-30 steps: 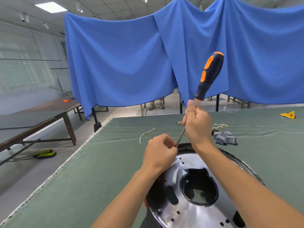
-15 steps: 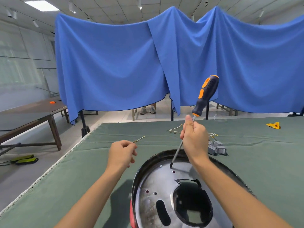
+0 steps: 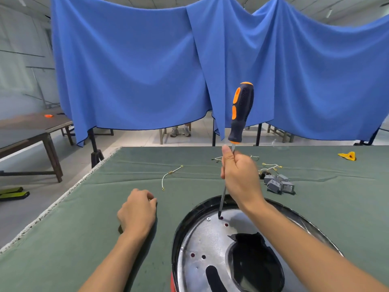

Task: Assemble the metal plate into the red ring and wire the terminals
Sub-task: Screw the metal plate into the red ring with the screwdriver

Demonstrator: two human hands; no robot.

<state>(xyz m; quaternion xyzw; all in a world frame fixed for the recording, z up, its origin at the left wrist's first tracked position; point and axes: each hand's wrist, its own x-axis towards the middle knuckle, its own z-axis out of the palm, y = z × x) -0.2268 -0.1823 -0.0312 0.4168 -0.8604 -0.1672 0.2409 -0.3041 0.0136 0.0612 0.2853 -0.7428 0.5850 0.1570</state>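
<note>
Beyond your right hand (image 3: 240, 175) gripping the screwdriver (image 3: 240, 114) lie grey blocks (image 3: 279, 184) and wires (image 3: 171, 172); your left hand (image 3: 137, 211) rests loosely curled on the surface (image 3: 84, 218)

Blue fabric curtain (image 3: 130, 76), draped at twelve o'clock behind green felt-covered table (image 3: 63, 239). Yellow triangular plastic piece (image 3: 348, 155) at two o'clock. Brown wooden side table (image 3: 25, 131) at nine o'clock.

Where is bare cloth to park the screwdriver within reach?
Bare green cloth lies between the table's left edge and the left hand, and right of the metal plate, below the grey terminal blocks. It is crowded behind the right hand: loose wires, blocks.
</note>
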